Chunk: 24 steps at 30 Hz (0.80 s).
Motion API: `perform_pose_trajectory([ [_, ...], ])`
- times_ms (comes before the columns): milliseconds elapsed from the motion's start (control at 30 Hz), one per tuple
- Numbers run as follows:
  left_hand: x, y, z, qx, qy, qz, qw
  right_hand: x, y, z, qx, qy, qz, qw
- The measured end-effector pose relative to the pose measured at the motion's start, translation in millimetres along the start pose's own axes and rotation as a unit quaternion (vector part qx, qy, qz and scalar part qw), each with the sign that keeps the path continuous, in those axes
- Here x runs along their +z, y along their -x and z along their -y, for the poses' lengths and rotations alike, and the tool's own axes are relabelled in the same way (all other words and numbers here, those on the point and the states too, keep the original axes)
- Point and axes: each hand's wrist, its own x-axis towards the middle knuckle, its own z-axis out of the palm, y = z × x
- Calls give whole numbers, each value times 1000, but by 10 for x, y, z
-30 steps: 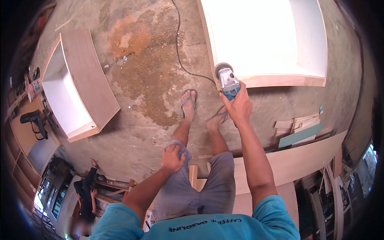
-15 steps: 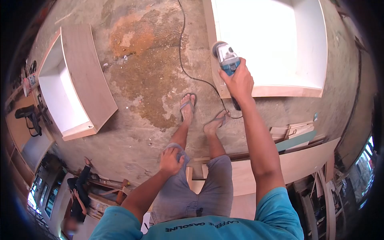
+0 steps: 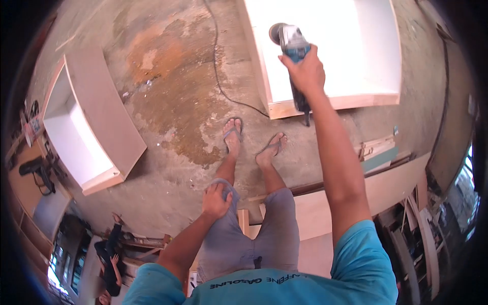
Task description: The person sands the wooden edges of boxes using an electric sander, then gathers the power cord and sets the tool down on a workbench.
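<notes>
The right grip (image 3: 309, 73) clasped a grinder (image 3: 293, 38) over the assembled box (image 3: 345, 101); the left grip (image 3: 216, 201) lay loose; what remained was unclear.

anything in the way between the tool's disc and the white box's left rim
Nothing visible: the right hand holds the power tool over the white-lined box, and no object shows between its disc and the left rim.

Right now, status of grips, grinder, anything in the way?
Right grip around grinder, over white-lined box. Left grip on left knee. No blockage seen.
</notes>
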Motion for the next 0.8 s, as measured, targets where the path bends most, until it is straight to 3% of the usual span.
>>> perform_pose_trajectory([
  [200, 10, -1080, -146, -29, 222, -119, 967, -91, 1380, -941, 15, -19, 23, 999],
  [267, -318, -1606, -546, -32, 254, -157, 954, -13, 1668, -1180, 3, -20, 45, 999],
  [400, -539, -2503, -1047, -86, 476, -118, 867, 192, 1882, -1467, -31, -41, 59, 997],
  [600, -474, -3020, -1417, -163, 506, -101, 841, 171, 1751, -1724, -41, -75, 89, 992],
  [767, -294, -3004, -1715, -142, 498, -261, 814, -114, 1437, -1976, 9, -59, 107, 992],
  [800, -240, -3015, -1736, -110, 419, -314, 845, -162, 1333, -2067, 19, -61, 100, 993],
])
